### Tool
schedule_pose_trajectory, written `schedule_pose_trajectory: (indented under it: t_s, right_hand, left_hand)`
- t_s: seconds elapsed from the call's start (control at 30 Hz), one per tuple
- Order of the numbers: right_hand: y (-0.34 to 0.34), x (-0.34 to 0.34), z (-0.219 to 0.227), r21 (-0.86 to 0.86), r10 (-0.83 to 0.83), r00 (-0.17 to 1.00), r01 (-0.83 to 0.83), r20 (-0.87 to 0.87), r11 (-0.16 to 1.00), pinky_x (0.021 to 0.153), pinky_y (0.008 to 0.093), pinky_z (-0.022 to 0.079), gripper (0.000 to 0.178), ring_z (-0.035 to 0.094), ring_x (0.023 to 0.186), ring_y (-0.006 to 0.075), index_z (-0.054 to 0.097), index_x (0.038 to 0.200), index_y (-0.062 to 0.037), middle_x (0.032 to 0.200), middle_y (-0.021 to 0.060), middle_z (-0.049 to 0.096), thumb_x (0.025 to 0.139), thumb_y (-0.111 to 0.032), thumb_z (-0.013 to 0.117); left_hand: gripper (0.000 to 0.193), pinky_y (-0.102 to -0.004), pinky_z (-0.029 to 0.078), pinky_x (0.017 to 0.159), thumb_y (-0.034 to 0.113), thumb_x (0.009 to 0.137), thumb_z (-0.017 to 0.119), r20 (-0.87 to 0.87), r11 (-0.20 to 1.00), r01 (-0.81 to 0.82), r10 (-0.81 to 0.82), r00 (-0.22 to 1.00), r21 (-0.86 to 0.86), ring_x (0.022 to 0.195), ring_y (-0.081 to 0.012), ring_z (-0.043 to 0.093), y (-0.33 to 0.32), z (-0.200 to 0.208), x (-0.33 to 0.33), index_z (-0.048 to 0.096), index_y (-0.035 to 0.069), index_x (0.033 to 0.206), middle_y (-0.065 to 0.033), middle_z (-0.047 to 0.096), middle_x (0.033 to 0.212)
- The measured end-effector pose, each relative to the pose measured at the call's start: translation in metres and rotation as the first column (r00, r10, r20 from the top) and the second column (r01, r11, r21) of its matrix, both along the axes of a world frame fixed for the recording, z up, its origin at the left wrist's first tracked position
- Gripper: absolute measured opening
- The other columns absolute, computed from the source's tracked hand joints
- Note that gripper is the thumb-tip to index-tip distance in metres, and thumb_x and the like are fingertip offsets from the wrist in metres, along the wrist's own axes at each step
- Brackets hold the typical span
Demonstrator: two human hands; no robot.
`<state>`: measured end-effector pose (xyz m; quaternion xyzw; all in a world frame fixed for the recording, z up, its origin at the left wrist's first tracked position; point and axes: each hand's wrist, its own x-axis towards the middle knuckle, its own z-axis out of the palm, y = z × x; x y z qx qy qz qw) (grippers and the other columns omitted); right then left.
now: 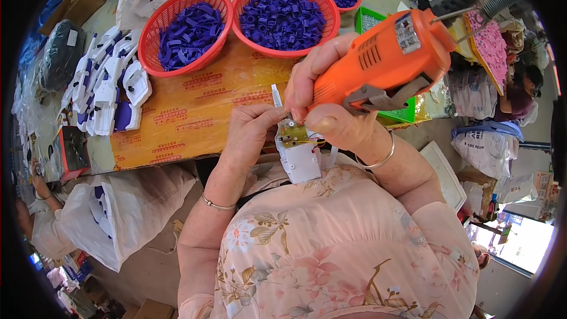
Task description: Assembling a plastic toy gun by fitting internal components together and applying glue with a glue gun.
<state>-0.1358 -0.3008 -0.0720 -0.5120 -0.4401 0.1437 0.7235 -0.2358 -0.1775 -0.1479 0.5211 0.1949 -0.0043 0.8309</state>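
My right hand (353,131) is wrapped round an orange electric screwdriver (378,53), a metal lever on its side. The tool slants down to the left, and my fingers hide its tip. Below the tip is a white plastic housing (302,164), tilted up against the table edge in front of my body. In its upper part sits a green circuit board (290,134) with thin red, yellow and dark wires. My left hand (254,133) is closed at the housing's upper left edge, thumb and forefinger pinched beside the tip. Whether a small screw is between them cannot be seen.
Red baskets (144,44) of purple plastic parts stand along the table's (195,106) far side. White-and-purple housings (106,91) are piled at left. A green tray (407,112) of small metal pieces lies partly behind the screwdriver. A white bag (136,212) hangs at lower left.
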Motion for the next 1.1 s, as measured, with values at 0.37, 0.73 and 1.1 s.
schedule_pose_trajectory:
  t_s: [0.37,0.73,1.1]
  right_hand:
    - [0.004,0.001,-0.002,-0.051,-0.012,0.998,0.016,0.068,0.999,0.051,0.0255,0.048,0.048,0.057,0.058,0.0136,0.045,0.089,-0.0014,0.068,0.0070,0.056,0.073,-0.030,0.080]
    - [-0.003,0.006,0.014,0.027,-0.145,0.989,0.146,-0.040,0.989,0.056,0.0294,0.051,0.056,0.056,0.056,0.0151,0.049,0.081,-0.0015,0.067,0.0064,0.055,0.066,-0.044,0.082]
    - [-0.028,0.027,0.005,0.239,-0.682,0.614,0.649,0.397,0.723,0.087,0.0365,0.041,0.056,0.048,0.106,0.0221,0.041,0.122,0.0033,0.119,0.0160,0.047,0.078,-0.014,0.070]
  left_hand:
    - [0.019,-0.0229,0.050,0.055,0.015,0.088,0.060,0.067,0.984,0.036,-0.048,0.997,0.174,0.061,-0.0101,0.061,0.004,-0.006,0.001,0.068,-0.001,0.082,-0.0057,0.066,0.073]
    - [0.019,-0.0214,0.045,0.048,0.014,0.086,0.060,-0.101,0.997,-0.015,0.007,0.995,-0.074,0.053,-0.0082,0.057,0.000,-0.006,-0.001,0.067,0.000,0.075,-0.0033,0.063,0.066]
    - [0.018,-0.0220,0.047,0.050,0.014,0.087,0.060,-0.074,0.995,0.011,-0.018,0.997,-0.096,0.055,-0.0094,0.058,0.004,-0.002,-0.002,0.067,0.000,0.078,-0.0039,0.064,0.067]
